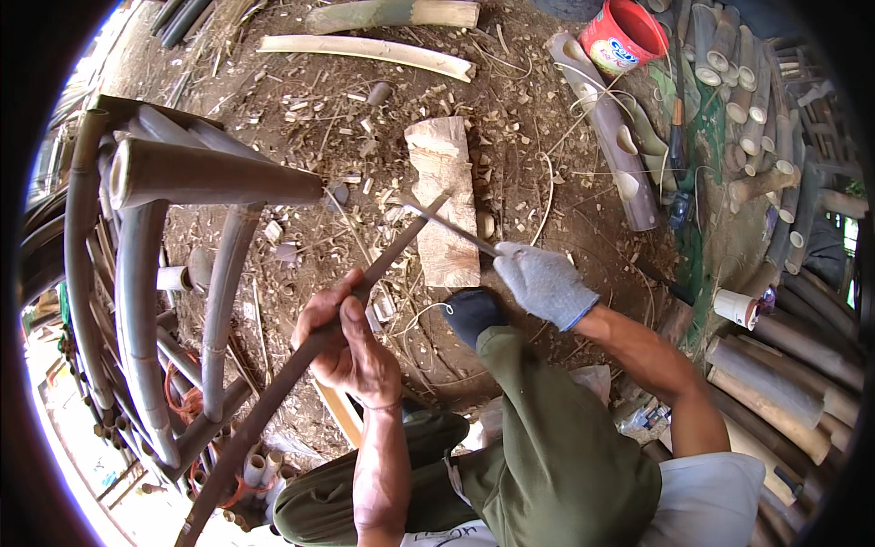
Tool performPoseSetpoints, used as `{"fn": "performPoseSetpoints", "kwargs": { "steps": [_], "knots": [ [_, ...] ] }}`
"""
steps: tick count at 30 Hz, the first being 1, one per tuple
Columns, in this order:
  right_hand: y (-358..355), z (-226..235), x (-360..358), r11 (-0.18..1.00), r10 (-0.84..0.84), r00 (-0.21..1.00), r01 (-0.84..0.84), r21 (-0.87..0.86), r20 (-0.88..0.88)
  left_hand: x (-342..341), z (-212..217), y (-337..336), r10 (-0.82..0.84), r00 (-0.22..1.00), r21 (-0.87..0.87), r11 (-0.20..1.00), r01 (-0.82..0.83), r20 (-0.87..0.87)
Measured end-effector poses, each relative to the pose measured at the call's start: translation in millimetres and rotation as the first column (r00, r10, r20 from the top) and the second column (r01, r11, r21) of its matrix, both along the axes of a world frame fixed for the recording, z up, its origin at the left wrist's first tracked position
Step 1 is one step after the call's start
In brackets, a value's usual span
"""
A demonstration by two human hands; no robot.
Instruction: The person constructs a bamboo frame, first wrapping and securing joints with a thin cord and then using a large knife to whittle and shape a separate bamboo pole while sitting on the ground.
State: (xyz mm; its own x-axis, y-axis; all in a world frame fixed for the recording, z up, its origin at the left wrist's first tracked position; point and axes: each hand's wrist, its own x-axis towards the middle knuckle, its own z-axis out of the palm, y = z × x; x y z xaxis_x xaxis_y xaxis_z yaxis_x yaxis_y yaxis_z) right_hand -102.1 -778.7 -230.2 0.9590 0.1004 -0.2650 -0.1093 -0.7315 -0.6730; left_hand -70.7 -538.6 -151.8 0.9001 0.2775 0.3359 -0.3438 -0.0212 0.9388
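The bare left hand (351,342) is clenched around a long dark bamboo strip (301,360) slanting over the chip-strewn dirt, while the grey-gloved right hand (542,281), fist closed, holds a thin metal blade (447,228) against its upper end, apparently mid-shaving; the following stroke likely needs a steady grip

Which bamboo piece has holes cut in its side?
The long grey bamboo pole lying beside the red bucket; it has oval notches, the other poles show none.

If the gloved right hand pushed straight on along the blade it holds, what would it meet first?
The right hand points its blade up-left. First in that line is the dark bamboo strip gripped by the left hand, where blade and strip cross. Beyond lies chip-strewn ground; depth is uncertain.
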Motion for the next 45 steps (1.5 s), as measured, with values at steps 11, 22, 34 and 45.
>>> {"fn": "performPoseSetpoints", "kwargs": {
  "steps": [11,22,34,45],
  "knots": [
    [-11.9,-6.7,16.9,0.977,0.210,0.967,-0.213,0.010,0.147,3.3,-8.6,-4.1,-0.006,0.998,0.031,1.000,0.005,0.057],
    [-27.0,-45.2,7.7,0.974,0.051,0.994,-0.072,-0.214,-0.099,0.1,-2.7,-7.6,-0.002,1.000,0.040,0.999,0.002,0.013],
    [-24.9,91.3,35.3,0.913,-0.408,0.862,0.387,0.129,0.302,16.1,74.4,21.8,-0.280,0.836,0.140,0.912,0.385,-0.472],
    [20.6,162.2,20.5,0.996,-0.060,0.929,0.033,0.079,0.366,-67.0,112.7,12.1,-0.175,0.700,0.050,0.956,0.288,-0.692]
  ]
}}
